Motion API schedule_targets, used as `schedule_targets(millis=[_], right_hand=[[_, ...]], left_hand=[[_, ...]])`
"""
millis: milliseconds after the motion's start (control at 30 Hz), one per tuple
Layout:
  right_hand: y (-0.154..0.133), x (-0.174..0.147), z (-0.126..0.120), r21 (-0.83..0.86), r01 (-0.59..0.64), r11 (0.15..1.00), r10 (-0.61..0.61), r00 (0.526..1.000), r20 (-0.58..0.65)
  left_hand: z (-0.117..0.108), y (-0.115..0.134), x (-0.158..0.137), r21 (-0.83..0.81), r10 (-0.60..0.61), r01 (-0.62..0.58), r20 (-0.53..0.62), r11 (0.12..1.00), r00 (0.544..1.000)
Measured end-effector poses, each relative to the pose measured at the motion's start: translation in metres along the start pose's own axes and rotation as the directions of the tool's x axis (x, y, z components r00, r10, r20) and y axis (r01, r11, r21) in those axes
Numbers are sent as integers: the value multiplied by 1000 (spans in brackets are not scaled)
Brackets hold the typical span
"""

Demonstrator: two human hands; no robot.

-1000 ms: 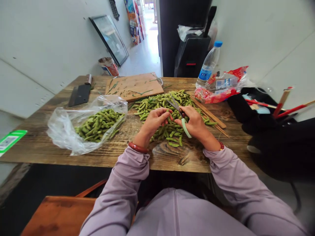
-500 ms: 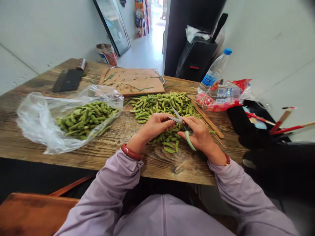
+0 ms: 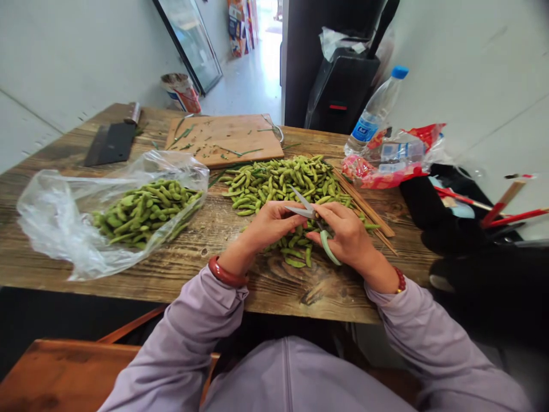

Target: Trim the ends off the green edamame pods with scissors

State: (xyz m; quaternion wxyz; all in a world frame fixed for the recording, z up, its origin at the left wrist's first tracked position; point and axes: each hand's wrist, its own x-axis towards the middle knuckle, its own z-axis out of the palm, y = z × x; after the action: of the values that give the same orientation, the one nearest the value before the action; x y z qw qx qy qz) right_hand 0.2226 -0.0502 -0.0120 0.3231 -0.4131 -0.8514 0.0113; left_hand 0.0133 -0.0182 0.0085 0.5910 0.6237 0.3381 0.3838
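Note:
A pair of scissors (image 3: pixel 303 207) with pale green handles is in my right hand (image 3: pixel 343 232), its blades apart and pointing left. Just at the blades, my left hand (image 3: pixel 274 223) is closed in a pinch; what sits between its fingertips is hidden, though a pod would be too small to make out there. Behind and beneath both hands spreads a heap of green soybean pods (image 3: pixel 283 180) on the wooden table (image 3: pixel 274 286). To the left lies a clear plastic bag (image 3: pixel 60 223), its mouth open, with more pods (image 3: pixel 148 212) inside.
A cutting board (image 3: pixel 231 134) with green scraps lies at the back, a dark cleaver (image 3: pixel 110 143) left of it. On the right are wooden chopsticks (image 3: pixel 369 209), a water bottle (image 3: pixel 373 117), red plastic packaging (image 3: pixel 386 174) and a black bag (image 3: pixel 422 209).
The scissor blades have shifted slightly left relative to my left fingers and stay apart. The whole view has tilted a little. Both hands keep nearly the same place over the pods.

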Motion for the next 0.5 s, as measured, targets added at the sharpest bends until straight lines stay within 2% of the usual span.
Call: schedule_targets(millis=[500], right_hand=[[0, 1, -2, 20, -10, 1000, 9, 999, 41]], left_hand=[[-1, 0, 0, 71, 50, -48, -32, 996, 998]])
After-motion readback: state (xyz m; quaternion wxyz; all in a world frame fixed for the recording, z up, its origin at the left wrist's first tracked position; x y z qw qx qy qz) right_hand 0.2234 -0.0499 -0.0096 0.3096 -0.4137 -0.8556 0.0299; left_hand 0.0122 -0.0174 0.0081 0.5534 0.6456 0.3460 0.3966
